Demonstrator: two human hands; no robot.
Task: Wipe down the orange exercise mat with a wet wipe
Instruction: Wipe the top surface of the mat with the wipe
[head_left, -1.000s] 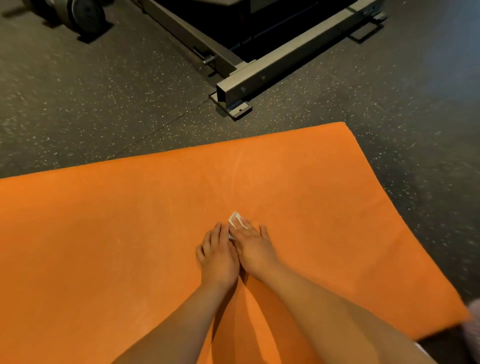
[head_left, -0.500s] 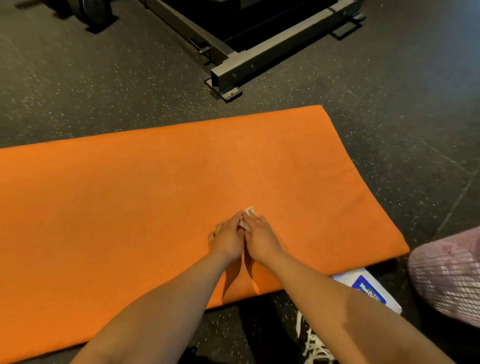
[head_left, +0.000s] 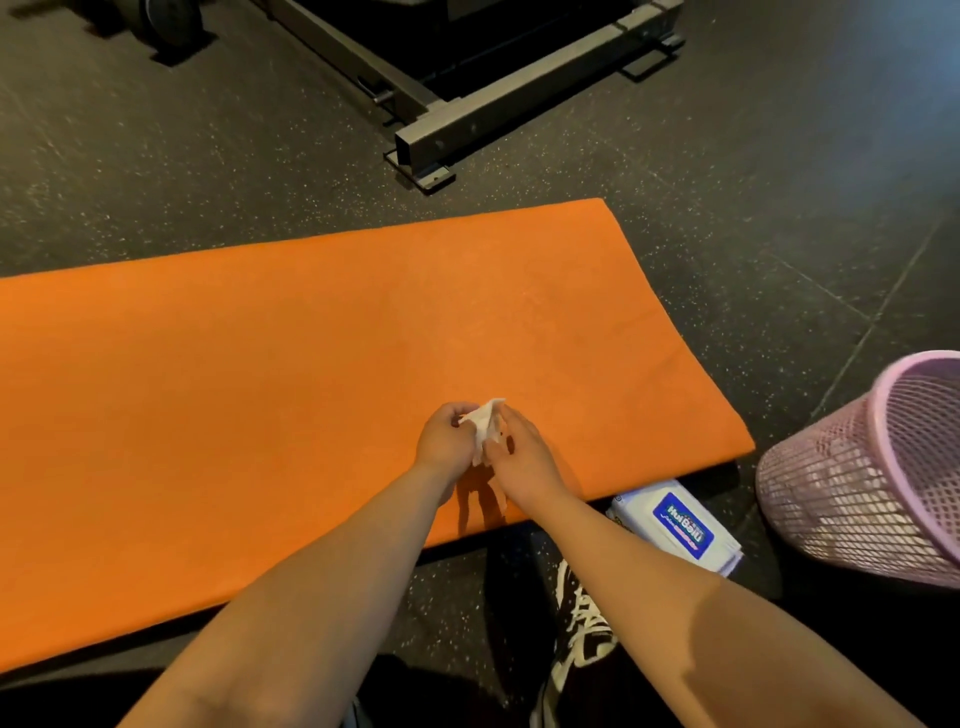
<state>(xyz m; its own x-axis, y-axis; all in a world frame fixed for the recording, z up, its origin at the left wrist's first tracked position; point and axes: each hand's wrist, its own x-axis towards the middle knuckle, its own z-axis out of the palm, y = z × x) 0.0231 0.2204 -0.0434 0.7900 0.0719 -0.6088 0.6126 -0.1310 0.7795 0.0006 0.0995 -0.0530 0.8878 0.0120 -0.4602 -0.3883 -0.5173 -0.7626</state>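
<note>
Head: left hand (head_left: 441, 441), right hand (head_left: 525, 458) pinch wipe (head_left: 483, 422); pack (head_left: 675, 525) label begins "Hui".

Floor: dark speckled rubber tiles (head_left: 727, 260), with thin seams far to the right of the right hand (head_left: 524, 457).
Frame: dark metal machine base (head_left: 498, 117), on the floor well beyond that hand.
Bin: pink mesh basket (head_left: 872, 488), tilted, to the hand's right.
Light: dim, with pale glare far beyond and right.

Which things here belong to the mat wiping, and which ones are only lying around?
Job: orange exercise mat; wet wipe, held by left hand and right hand; wet wipe pack.
Lying about: pink mesh bin; metal equipment frame; black shoe with white laces.
</note>
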